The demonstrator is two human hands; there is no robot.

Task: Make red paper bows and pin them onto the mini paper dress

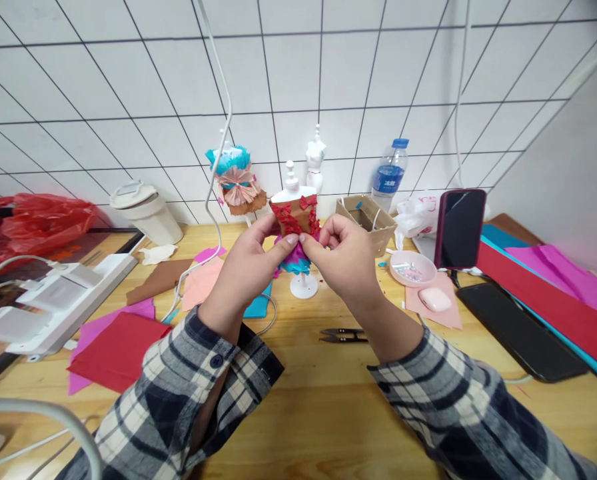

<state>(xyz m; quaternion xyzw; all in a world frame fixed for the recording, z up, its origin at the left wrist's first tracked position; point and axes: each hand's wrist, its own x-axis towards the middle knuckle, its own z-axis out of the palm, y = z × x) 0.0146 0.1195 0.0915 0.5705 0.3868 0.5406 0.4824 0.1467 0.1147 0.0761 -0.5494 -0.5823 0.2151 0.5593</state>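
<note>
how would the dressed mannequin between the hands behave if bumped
Left unheld, the dressed mannequin would probably tip easily: its bulk sits above a small round base. It may be light, as its white shoulders look like plastic. The blue ruffle looks thin and would likely crumple if squeezed.

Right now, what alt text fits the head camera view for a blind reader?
A left hand and right hand touch the waist of a colorful dress on a small mannequin at a wooden table. Behind stand another dressed mannequin and a bare white one; snips lie nearer.
</note>
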